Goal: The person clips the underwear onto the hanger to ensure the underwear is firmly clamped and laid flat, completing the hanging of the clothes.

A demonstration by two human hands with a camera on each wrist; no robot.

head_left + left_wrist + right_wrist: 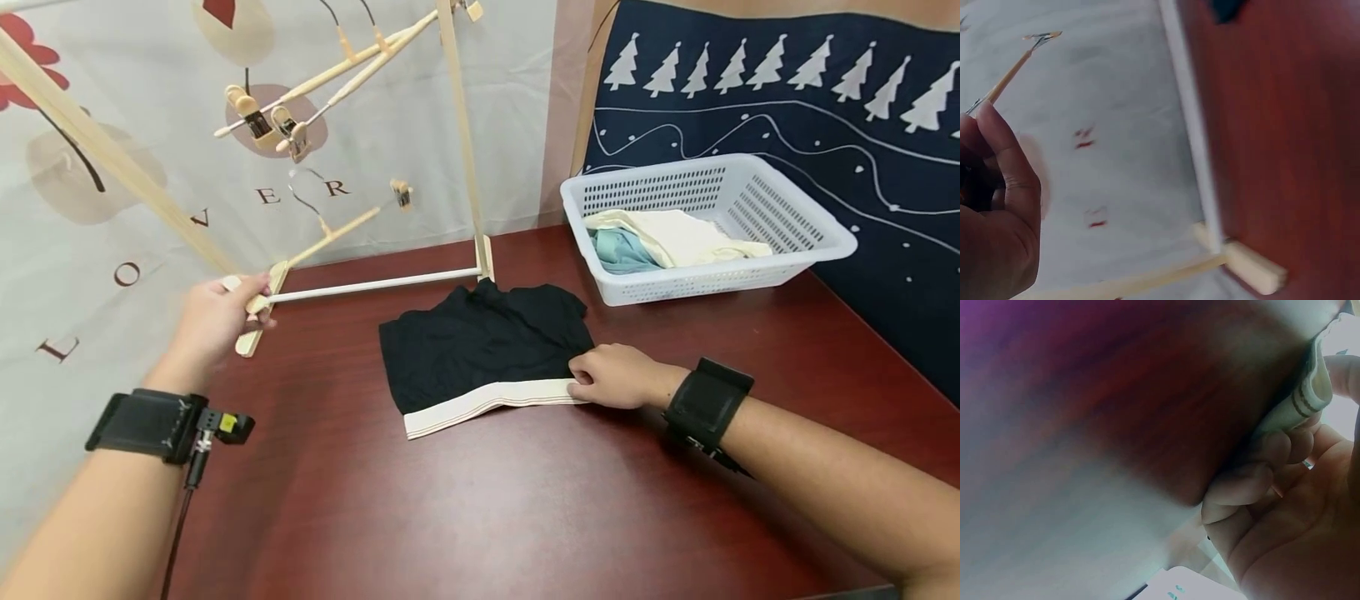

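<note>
Surface: a dark red wooden surface [465, 500] is stretching out in front of me, with a pale printed cloth backdrop [150, 208] hanging behind it on the left and a navy cloth with white trees [787, 100] hanging on the right.
Shorts: a pair of black shorts [480, 342] is lying flat near the middle of the surface, its cream striped waistband [487, 404] facing me.
Right hand: my right hand [615, 377] is resting on the surface at the right end of the waistband and pinching it; the right wrist view is showing my curled fingers [1254, 481] closed on the folded striped edge [1307, 394].
Left hand: my left hand [213, 321] is reaching out to the left, at the wooden foot [258, 312] of the drying rack [461, 142]. My fingers are curling there, but I cannot tell whether they are gripping the foot or only touching it; the left wrist view is too blurred to settle it.
Rack: the rack's white crossbar [375, 285] is running along the surface just behind the shorts, and wooden clip hangers [300, 108] are hanging from the frame above.
Basket: a white plastic basket [750, 267] is sitting at the back right, just beyond the shorts, holding folded cream and teal clothes [667, 237].
</note>
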